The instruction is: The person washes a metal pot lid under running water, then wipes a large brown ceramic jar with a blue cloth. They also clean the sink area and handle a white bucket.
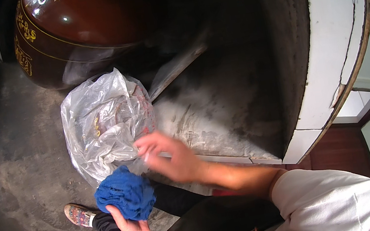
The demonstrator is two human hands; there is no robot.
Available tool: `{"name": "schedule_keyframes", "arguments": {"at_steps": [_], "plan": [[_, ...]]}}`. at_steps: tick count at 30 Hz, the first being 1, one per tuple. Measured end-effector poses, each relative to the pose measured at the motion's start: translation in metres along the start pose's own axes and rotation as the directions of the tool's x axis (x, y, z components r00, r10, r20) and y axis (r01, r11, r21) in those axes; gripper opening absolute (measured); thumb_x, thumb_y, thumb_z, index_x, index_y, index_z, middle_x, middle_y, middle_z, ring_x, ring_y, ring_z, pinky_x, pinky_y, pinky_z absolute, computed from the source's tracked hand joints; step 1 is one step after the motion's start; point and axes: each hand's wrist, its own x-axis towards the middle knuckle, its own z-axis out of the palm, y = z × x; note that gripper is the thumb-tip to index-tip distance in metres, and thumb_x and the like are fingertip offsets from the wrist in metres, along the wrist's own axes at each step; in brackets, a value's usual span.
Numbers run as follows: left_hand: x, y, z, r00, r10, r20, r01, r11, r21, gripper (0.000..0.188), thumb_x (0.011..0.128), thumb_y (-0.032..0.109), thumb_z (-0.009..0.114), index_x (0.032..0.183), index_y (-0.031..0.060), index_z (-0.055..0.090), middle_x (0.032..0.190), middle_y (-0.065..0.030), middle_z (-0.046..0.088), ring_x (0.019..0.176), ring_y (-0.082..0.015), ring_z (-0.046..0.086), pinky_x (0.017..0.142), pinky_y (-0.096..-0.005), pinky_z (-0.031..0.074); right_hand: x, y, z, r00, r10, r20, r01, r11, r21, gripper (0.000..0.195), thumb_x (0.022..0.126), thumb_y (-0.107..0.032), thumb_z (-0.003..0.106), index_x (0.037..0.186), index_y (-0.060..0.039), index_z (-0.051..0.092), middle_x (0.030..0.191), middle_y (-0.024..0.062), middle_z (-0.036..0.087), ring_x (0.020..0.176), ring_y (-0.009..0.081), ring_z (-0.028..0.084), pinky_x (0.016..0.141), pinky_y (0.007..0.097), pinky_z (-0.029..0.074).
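Note:
My left hand (128,223) holds a bunched blue cloth (125,194) from below, with the thumb along its near side. Above and to the right of it, my right hand (170,156) is blurred, its fingers at the edge of a clear plastic bag (102,147). Whether those fingers pinch the plastic is hard to make out. The crumpled bag covers a rounded container with yellow and red markings, whose details are mostly hidden. The cloth is just below the bag's lower edge in the picture.
A large glazed brown jar (73,42) with yellow decoration stands beyond the bag. A flat strip (177,71) leans in the shadow beside a white-tiled ledge (326,18). My patterned shoe (78,214) rests on the stained concrete floor (22,172).

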Motion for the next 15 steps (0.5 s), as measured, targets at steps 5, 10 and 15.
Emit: {"name": "schedule_keyframes", "arguments": {"at_steps": [5, 10, 15], "plan": [[-0.004, -0.006, -0.015, 0.986, -0.092, 0.138, 0.075, 0.990, 0.122, 0.088, 0.086, 0.063, 0.050, 0.145, 0.0037, 0.022, 0.145, -0.0124, 0.034, 0.131, -0.0271, 0.038, 0.107, -0.0401, 0.035, -0.019, -0.010, 0.048, 0.931, -0.235, 0.280, 0.340, 0.835, -0.432, 0.073, 0.072, -0.009, 0.071, 0.138, -0.0091, 0.040, 0.142, 0.0185, 0.029, 0.130, 0.0390, 0.027, 0.106, 0.0466, 0.031], [-0.001, 0.001, 0.019, 0.886, -0.101, 0.452, -0.003, 0.975, 0.224, 0.118, 0.068, 0.069, 0.067, 0.148, 0.0026, 0.009, 0.148, -0.0145, 0.027, 0.132, -0.0268, 0.037, 0.107, -0.0398, 0.034, 0.011, 0.007, 0.017, 0.987, -0.137, 0.079, 0.148, 0.976, -0.157, 0.053, 0.070, -0.007, 0.066, 0.121, -0.0037, 0.051, 0.114, 0.0144, 0.053, 0.107, 0.0273, 0.053, 0.096, 0.0350, 0.040], [0.002, 0.009, 0.053, 0.915, 0.002, 0.403, -0.090, 0.976, 0.199, 0.108, 0.075, 0.064, 0.063, 0.148, 0.0053, 0.009, 0.146, -0.0258, 0.026, 0.130, -0.0364, 0.038, 0.098, -0.0451, 0.045, 0.069, -0.040, -0.084, 0.965, 0.063, -0.256, 0.226, 0.304, 0.925, 0.036, 0.091, -0.020, 0.051, 0.123, -0.0038, 0.049, 0.115, 0.0127, 0.057, 0.111, 0.0274, 0.053, 0.097, 0.0421, 0.044]]}}
